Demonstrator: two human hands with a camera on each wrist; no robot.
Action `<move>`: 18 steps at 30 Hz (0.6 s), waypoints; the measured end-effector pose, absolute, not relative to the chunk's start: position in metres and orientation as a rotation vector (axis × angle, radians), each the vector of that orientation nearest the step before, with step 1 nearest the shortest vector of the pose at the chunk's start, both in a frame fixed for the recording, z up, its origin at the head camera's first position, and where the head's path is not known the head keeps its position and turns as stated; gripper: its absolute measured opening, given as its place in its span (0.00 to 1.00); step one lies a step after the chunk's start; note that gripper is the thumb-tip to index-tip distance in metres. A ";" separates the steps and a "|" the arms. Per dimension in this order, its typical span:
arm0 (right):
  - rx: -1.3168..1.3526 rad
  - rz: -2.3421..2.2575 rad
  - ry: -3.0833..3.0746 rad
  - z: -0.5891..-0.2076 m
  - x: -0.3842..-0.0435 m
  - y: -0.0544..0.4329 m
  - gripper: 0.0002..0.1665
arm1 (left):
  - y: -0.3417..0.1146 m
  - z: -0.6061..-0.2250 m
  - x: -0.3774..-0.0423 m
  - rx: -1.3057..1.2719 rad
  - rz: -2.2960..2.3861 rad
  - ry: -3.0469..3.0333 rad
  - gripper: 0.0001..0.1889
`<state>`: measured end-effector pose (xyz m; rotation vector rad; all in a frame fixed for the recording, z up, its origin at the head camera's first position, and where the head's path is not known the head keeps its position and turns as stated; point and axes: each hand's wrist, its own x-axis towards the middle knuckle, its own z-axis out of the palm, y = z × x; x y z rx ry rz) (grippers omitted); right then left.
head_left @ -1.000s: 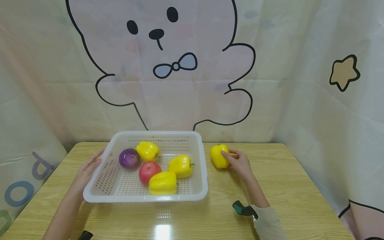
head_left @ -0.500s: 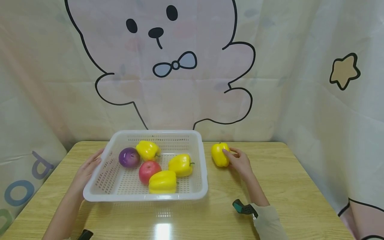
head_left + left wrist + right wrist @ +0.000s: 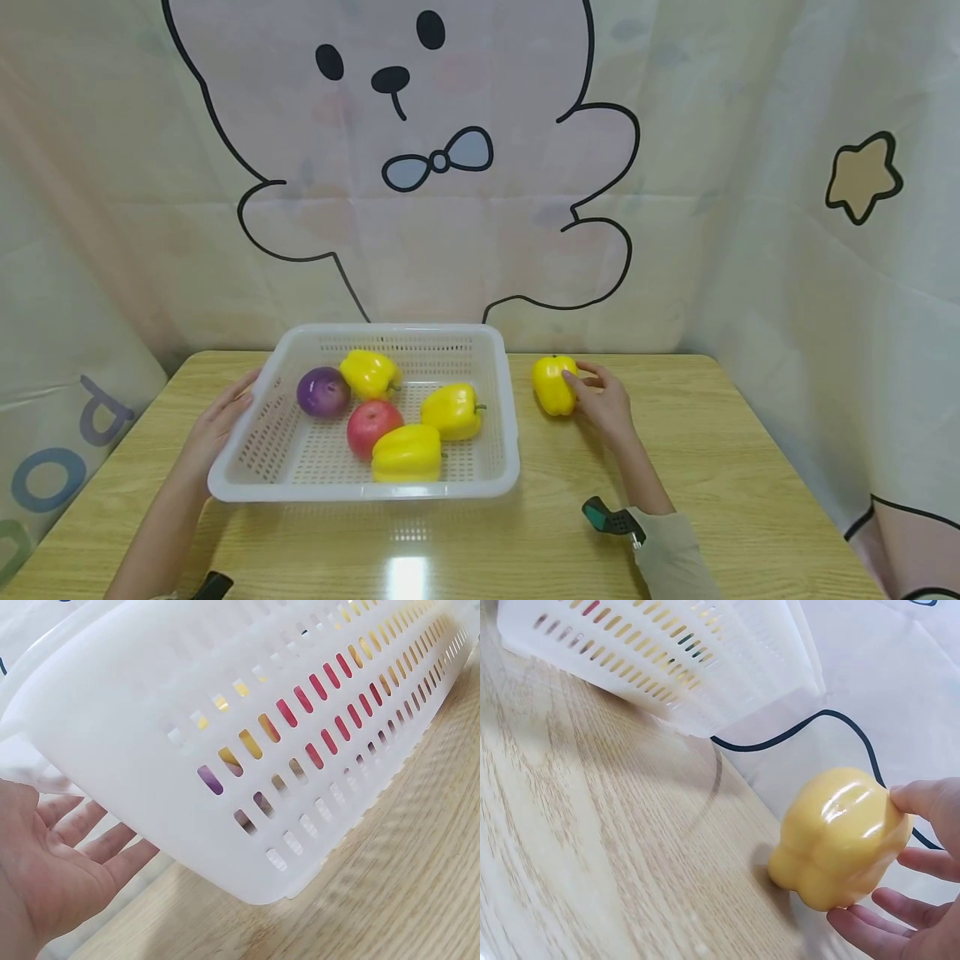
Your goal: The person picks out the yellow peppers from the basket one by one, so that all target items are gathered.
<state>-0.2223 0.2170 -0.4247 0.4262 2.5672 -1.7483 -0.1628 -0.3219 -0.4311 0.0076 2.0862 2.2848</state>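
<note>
My right hand (image 3: 602,403) holds a yellow bell pepper (image 3: 553,386) to the right of the basket, thumb on its near side and fingers behind. In the right wrist view the bell pepper (image 3: 836,844) is close over the table, gripped by the fingertips. My left hand (image 3: 217,429) is at the left side of the white plastic basket (image 3: 360,493). In the left wrist view the fingers of the left hand (image 3: 71,862) reach out loosely beside the basket's end wall. Inside the basket lie a purple round onion-like vegetable (image 3: 323,392), a red apple (image 3: 373,428) and three more yellow bell peppers (image 3: 407,454).
The basket stands on a wooden table (image 3: 570,533), near its back edge. A printed curtain (image 3: 510,250) hangs right behind the table and along both sides. Slots in the basket's wall (image 3: 622,645) show colours of its contents in both wrist views.
The right hand and the bell pepper it holds have shifted slightly to the right, away from the basket. The left hand and the basket have kept their places.
</note>
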 end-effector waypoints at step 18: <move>0.342 -1.889 2.502 -0.432 -0.224 0.223 0.32 | -0.322 -0.431 -0.165 0.009 2.303 2.081 0.18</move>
